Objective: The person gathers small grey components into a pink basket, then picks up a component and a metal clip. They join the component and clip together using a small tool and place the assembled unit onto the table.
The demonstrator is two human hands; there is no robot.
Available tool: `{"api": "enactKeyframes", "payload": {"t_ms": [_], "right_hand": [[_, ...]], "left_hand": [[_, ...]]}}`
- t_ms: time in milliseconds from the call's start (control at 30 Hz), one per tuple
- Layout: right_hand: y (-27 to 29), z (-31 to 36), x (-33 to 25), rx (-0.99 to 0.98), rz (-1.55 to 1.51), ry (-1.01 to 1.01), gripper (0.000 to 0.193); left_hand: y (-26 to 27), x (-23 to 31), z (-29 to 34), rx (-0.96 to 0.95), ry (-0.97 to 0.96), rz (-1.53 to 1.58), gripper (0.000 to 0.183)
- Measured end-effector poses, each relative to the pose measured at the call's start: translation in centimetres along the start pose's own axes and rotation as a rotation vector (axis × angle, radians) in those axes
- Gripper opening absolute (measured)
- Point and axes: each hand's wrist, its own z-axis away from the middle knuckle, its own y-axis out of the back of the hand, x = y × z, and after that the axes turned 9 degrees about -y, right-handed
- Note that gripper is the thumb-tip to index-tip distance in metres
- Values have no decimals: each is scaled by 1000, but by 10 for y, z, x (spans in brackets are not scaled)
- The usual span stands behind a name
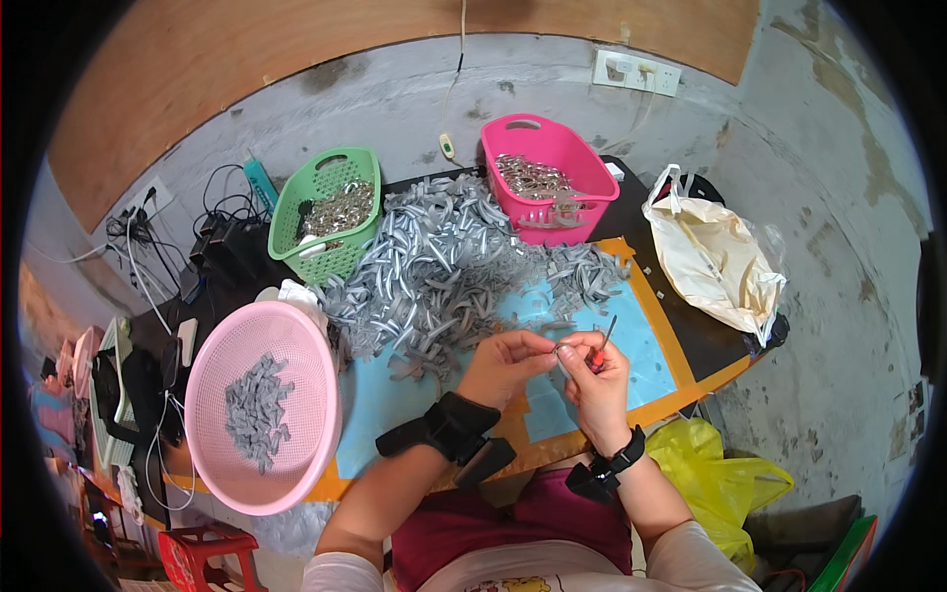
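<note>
Over the near edge of the table, both my hands meet at the fingertips. My left hand (507, 367) is closed in a pinch on a small metal piece (557, 347), too small to make out fully. The thumb and finger of my right hand (598, 393) touch the same piece from the other side. Tucked in my right hand is a small screwdriver (596, 361) with a red handle, its thin shaft pointing up and away. Just beyond my hands lies a big heap of curved grey strips (434, 257), glossy and silver in places.
A green basket (284, 222) and a bright pink basket (552, 233), both with shiny metal parts, flank the heap's far side. At left, a pale pink colander (209, 395) holds grey pieces. A cream plastic bag (715, 266) lies at right; a yellow bag (705, 483) hangs below.
</note>
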Motion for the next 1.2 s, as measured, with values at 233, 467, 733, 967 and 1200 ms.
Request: {"api": "enactKeyframes", "payload": {"t_ms": [233,467,733,967,1200], "right_hand": [[-2,2,0,-4,-159,-20,7],[-1,2,4,-32,-105,18,8],[0,2,4,-55,-112,-7,8],[2,2,0,-139,-204,-50,6],[10,0,-10,-297,-261,-191,10]], "left_hand": [[-6,-6,1,61,64,167,11],[-4,-2,3,83,117,175,6],[-4,3,5,71,160,187,5],[-5,4,5,78,157,187,6],[-8,1,4,100,10,162,12]]}}
